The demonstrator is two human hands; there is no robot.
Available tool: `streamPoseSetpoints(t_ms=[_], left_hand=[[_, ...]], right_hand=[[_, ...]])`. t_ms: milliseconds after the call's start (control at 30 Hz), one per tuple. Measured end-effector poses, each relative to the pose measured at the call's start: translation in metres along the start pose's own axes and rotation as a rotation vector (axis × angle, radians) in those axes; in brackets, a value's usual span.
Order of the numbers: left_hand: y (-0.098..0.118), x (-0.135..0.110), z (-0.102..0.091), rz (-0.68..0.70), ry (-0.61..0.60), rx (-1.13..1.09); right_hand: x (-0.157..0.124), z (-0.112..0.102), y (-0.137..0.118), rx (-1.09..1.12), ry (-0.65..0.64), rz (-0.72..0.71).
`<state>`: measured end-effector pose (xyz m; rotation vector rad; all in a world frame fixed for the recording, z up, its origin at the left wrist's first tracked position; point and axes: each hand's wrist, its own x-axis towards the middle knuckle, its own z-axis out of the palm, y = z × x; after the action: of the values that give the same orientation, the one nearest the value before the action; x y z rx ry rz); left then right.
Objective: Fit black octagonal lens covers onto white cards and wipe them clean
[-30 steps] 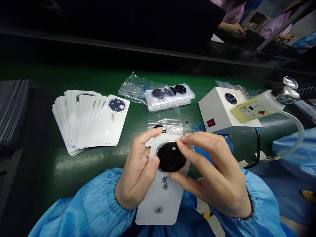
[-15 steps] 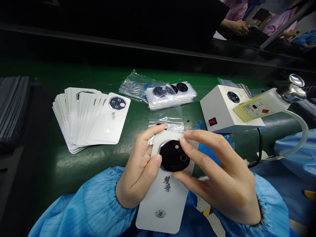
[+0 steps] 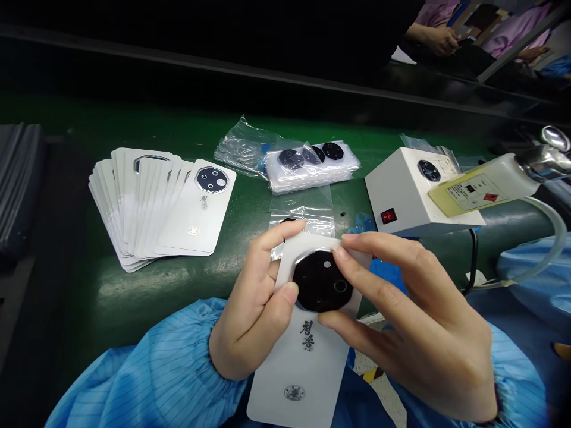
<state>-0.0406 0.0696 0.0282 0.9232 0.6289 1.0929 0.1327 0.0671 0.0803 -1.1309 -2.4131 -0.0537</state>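
Observation:
Both my hands hold a white phone back panel (image 3: 303, 362) upright above the green bench. A black octagonal camera cover (image 3: 321, 280) with a metal rim sits on its upper part. My left hand (image 3: 252, 303) grips the panel's left edge, with the thumb beside the cover. My right hand (image 3: 413, 321) pinches the panel from the right, fingertips at its top edge and thumb below the cover. A fan of similar white panels (image 3: 151, 202) lies to the left. A clear bag (image 3: 303, 217) lies partly hidden behind my fingers.
A clear bag holding stacked black covers (image 3: 312, 167) lies behind my hands. To the right stand a white box with a red switch (image 3: 401, 193) and a hose-fed white nozzle unit (image 3: 488, 181). A dark stack (image 3: 18, 178) lies far left. A pink-sleeved person's hand (image 3: 439, 38) shows top right.
The panel and both my hands have shifted right and slightly up in the view, and the bench has moved with them. My grip on the panel looks the same.

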Motion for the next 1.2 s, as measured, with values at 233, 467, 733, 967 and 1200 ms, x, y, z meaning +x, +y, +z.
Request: streamPoseSetpoints(t_ms=[233, 467, 733, 967, 1200], left_hand=[[-0.0001, 0.0027, 0.0039, -0.004, 0.026, -0.077], [0.0014, 0.0009, 0.0005, -0.024, 0.012, -0.014], [0.0037, -0.0013, -0.0005, -0.013, -0.011, 0.097], [0.0009, -0.0005, -0.0018, -0.002, 0.016, 0.095], [0.0026, 0.0000, 0.0030, -0.015, 0.027, 0.004]], right_hand=[[0.0014, -0.0017, -0.0029, -0.012, -0.017, 0.028], [0.0017, -0.0013, -0.0033, -0.014, -0.016, 0.044], [0.0013, -0.0021, -0.0024, -0.005, -0.005, 0.026], [0.0007, 0.0009, -0.0011, 0.001, -0.005, 0.030], [0.0027, -0.0006, -0.0005, 0.006, -0.005, 0.027]])
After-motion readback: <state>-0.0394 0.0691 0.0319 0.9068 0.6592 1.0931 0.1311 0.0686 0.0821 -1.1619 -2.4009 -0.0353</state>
